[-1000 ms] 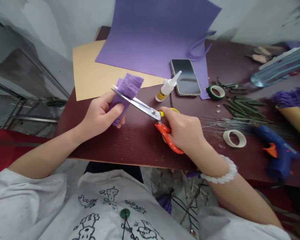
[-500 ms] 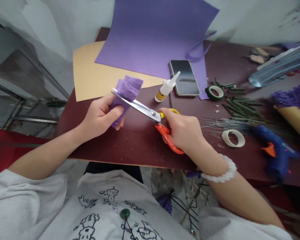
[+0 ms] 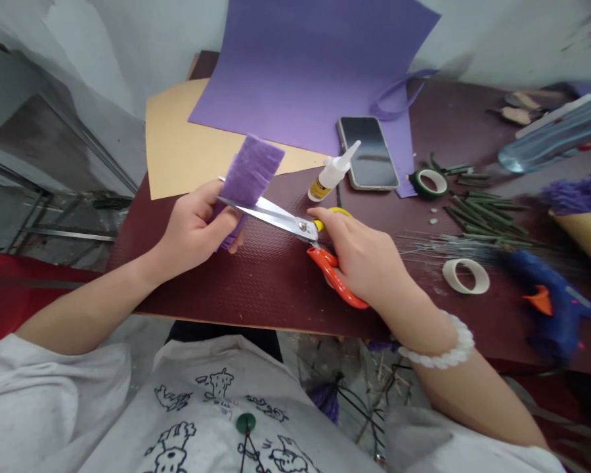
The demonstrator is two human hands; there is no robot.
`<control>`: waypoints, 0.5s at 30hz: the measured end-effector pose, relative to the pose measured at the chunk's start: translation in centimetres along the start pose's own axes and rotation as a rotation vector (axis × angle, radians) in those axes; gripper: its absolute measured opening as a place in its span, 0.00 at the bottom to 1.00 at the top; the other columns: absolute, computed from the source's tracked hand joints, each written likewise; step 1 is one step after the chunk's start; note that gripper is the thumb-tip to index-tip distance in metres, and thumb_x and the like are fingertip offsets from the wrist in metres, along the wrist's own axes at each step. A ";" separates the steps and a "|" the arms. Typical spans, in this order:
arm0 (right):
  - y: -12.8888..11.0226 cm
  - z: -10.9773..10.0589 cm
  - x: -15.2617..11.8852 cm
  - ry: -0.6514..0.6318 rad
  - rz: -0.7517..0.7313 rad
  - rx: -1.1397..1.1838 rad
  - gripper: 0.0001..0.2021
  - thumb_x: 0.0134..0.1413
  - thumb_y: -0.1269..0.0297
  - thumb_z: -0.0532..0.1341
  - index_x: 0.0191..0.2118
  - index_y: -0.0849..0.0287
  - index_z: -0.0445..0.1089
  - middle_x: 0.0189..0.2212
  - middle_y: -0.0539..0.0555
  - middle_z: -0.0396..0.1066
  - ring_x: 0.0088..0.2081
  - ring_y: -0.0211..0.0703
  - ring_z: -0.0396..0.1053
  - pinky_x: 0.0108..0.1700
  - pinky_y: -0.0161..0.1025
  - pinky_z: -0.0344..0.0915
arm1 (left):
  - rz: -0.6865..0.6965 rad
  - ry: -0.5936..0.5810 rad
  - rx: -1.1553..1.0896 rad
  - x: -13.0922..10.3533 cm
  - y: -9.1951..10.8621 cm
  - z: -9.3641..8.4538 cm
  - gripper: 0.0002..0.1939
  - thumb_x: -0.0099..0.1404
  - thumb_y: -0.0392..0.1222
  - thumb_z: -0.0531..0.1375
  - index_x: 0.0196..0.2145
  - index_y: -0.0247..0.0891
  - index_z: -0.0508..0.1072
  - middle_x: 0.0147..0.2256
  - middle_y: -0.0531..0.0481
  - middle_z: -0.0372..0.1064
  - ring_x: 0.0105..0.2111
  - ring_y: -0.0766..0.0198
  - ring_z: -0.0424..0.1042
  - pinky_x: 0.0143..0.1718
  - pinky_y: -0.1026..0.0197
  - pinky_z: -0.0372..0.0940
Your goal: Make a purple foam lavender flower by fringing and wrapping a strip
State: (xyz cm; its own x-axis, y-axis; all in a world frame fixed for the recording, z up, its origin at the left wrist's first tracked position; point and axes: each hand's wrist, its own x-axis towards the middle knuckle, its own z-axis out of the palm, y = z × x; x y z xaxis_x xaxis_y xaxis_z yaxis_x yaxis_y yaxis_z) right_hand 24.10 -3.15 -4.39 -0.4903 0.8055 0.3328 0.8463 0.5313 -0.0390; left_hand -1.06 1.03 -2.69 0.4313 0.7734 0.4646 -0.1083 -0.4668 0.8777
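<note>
Over the maroon bench [image 3: 270, 286], the left hand [image 3: 196, 220] pinches a layered, felt-like purple strip [image 3: 253, 169], presumably steadying it between the parted blades of red-and-yellow-handled steel scissors [image 3: 303, 226]; the right hand [image 3: 367, 256] grips their handles.

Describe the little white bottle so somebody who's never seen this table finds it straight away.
Start at the dark red tabletop, then find the phone beyond the scissors in the right hand. The white bottle is just left of the phone; its pointed nozzle and yellow label set it apart from that flat neighbour.
</note>
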 end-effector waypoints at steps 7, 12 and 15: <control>0.0 -0.1 0.1 -0.028 0.037 0.011 0.21 0.56 0.65 0.52 0.54 0.66 0.61 0.36 0.58 0.76 0.35 0.47 0.73 0.30 0.38 0.62 | -0.048 0.036 0.065 0.0 0.0 0.2 0.04 0.66 0.35 0.56 0.32 0.37 0.65 0.17 0.57 0.67 0.14 0.70 0.67 0.16 0.68 0.63; 0.0 0.0 0.2 -0.057 0.069 0.001 0.19 0.54 0.65 0.52 0.52 0.65 0.64 0.33 0.56 0.75 0.33 0.45 0.72 0.27 0.37 0.57 | -0.084 0.041 0.048 -0.1 0.2 0.5 0.05 0.66 0.36 0.57 0.31 0.38 0.64 0.18 0.58 0.67 0.15 0.70 0.67 0.17 0.67 0.64; 0.1 0.0 0.4 -0.071 0.079 -0.015 0.17 0.55 0.63 0.51 0.48 0.64 0.66 0.29 0.55 0.74 0.30 0.45 0.70 0.26 0.37 0.53 | -0.082 0.047 0.037 -0.2 0.3 0.6 0.05 0.65 0.35 0.56 0.31 0.38 0.64 0.17 0.58 0.67 0.14 0.70 0.67 0.17 0.67 0.63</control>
State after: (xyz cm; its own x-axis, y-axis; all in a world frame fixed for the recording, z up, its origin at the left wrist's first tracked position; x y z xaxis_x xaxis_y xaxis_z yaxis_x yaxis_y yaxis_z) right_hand 23.93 -2.75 -4.27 -0.4353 0.8614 0.2616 0.8855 0.4622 -0.0485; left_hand -0.63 0.54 -2.62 0.3949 0.8284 0.3972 -0.0409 -0.4160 0.9084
